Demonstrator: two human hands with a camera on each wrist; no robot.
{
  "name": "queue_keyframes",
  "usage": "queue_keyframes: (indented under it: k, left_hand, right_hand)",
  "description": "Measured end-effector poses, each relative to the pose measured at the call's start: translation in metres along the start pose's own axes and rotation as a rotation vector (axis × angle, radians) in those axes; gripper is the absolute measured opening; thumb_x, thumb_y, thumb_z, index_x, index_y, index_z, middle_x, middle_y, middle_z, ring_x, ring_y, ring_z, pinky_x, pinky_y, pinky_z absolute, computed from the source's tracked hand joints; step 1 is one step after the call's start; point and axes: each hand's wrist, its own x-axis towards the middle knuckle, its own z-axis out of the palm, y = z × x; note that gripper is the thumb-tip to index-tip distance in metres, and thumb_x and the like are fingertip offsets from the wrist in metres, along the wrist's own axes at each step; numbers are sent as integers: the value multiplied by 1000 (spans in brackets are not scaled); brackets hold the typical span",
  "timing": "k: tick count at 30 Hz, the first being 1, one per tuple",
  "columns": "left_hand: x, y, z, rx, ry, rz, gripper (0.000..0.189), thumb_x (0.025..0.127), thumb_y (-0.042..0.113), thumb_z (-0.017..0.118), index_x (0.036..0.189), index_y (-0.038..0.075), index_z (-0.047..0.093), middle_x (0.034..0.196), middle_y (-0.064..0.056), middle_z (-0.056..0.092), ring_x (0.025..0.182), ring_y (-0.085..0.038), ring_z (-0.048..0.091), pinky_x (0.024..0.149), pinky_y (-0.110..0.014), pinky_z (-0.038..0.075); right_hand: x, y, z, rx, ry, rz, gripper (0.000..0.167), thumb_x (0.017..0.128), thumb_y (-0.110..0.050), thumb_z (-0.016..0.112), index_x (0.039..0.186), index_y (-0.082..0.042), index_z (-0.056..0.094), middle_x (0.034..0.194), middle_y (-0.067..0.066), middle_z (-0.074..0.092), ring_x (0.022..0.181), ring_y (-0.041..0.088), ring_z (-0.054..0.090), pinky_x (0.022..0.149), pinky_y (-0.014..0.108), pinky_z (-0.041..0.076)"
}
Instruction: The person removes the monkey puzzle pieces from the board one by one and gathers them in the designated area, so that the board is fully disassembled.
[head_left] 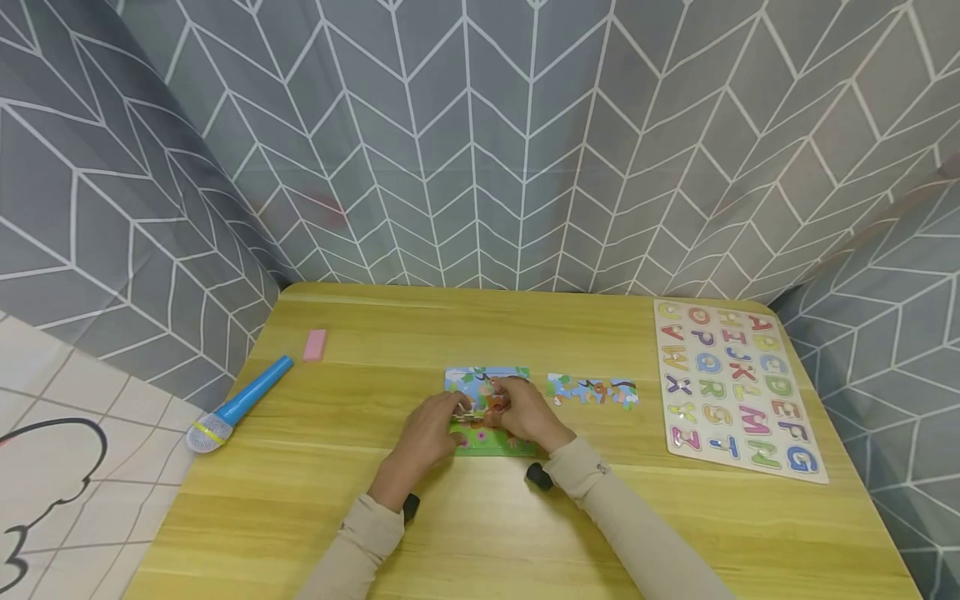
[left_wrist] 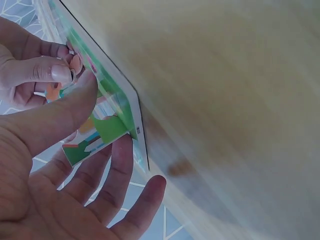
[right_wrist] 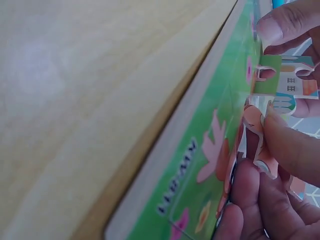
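Both hands work over a jigsaw puzzle board with a green and blue animal picture. My left hand holds green-edged puzzle pieces with a house print, tilted up from the board, between thumb and fingers. Opposite it, my right hand pinches an orange puzzle piece between thumb and fingers, close above the board. The two hands nearly meet. Their fingers hide much of the board's middle. To the board's right lies a joined strip of puzzle pieces in blue, with branches and an animal.
An alphabet board with coloured letters lies at the table's right. On the left are a blue toy microphone and a small pink block. A patterned grey curtain hangs behind the wooden table.
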Motion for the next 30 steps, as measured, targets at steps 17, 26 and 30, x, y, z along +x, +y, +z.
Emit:
queue_keyframes:
  k: [17,26,30]
  left_hand:
    - [5,-3,1,8,42,-24,18,95,-1,63,108,9,69,103,-8,72,95,-26,69,79,-41,58]
    - [5,0,-2,-34,96,-61,22,98,0,60,116,7,67,107,-11,72,95,-27,69,80,-42,58]
    - [5,2,-4,-60,126,-63,23,98,3,60,119,9,67,108,-11,72,94,-26,69,78,-41,58]
  right_hand:
    - [0,6,0,6,-15,-35,41,94,-5,67,133,4,58,105,14,67,79,16,60,72,32,53]
    - [-1,5,0,29,-1,-40,33,93,-11,71,122,2,62,103,13,67,86,20,64,73,35,55]
    - [-2,6,-2,61,-17,-39,42,96,-10,67,135,3,57,106,15,69,81,20,67,70,33,57]
